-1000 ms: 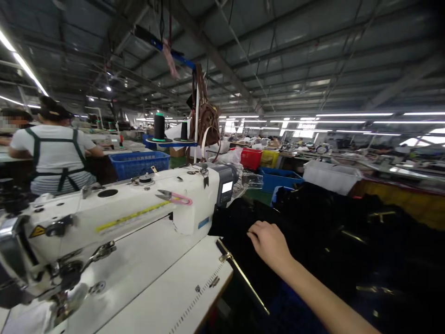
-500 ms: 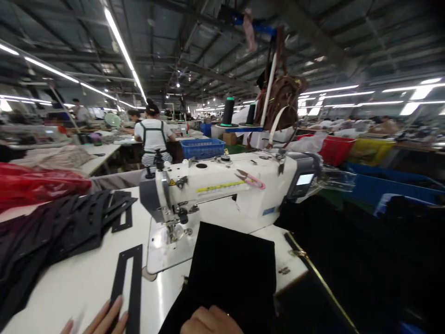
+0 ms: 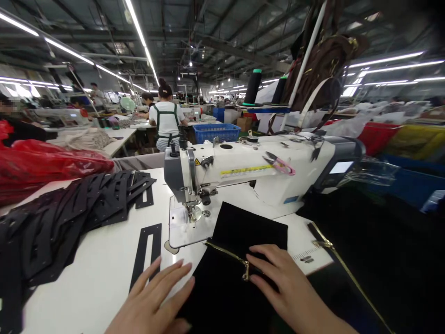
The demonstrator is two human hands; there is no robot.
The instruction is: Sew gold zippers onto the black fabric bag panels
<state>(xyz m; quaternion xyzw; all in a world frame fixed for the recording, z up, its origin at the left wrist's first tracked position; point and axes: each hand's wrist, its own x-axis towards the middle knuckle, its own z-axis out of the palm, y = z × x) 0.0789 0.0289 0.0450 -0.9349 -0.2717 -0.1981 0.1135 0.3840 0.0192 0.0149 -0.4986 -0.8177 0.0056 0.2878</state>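
My left hand (image 3: 153,297) hovers or rests, I cannot tell which, by the left edge of the black fabric, fingers spread and holding nothing. Under its fingertips lies the near end of a black slotted strip (image 3: 141,253). On the black fabric (image 3: 252,225) my right hand (image 3: 283,283) lies with fingers apart. Its fingertips are beside the metal pull (image 3: 246,270) of a gold zipper (image 3: 225,250) that runs across the fabric. A white sewing machine (image 3: 239,160) stands just beyond, its needle area left of the fabric's far corner.
Many black slotted strips (image 3: 69,213) are heaped on the white table (image 3: 93,273) at left, near red plastic (image 3: 52,160). Pink-handled thread snips (image 3: 280,163) lie on the machine. More black fabric with a gold zipper (image 3: 351,269) hangs at right. A person (image 3: 167,116) sits ahead.
My right hand has gone from a closed fist to spread fingers, and the fabric's zipper now shows. My left hand has moved right, off the single strip towards the fabric. The view has shifted.
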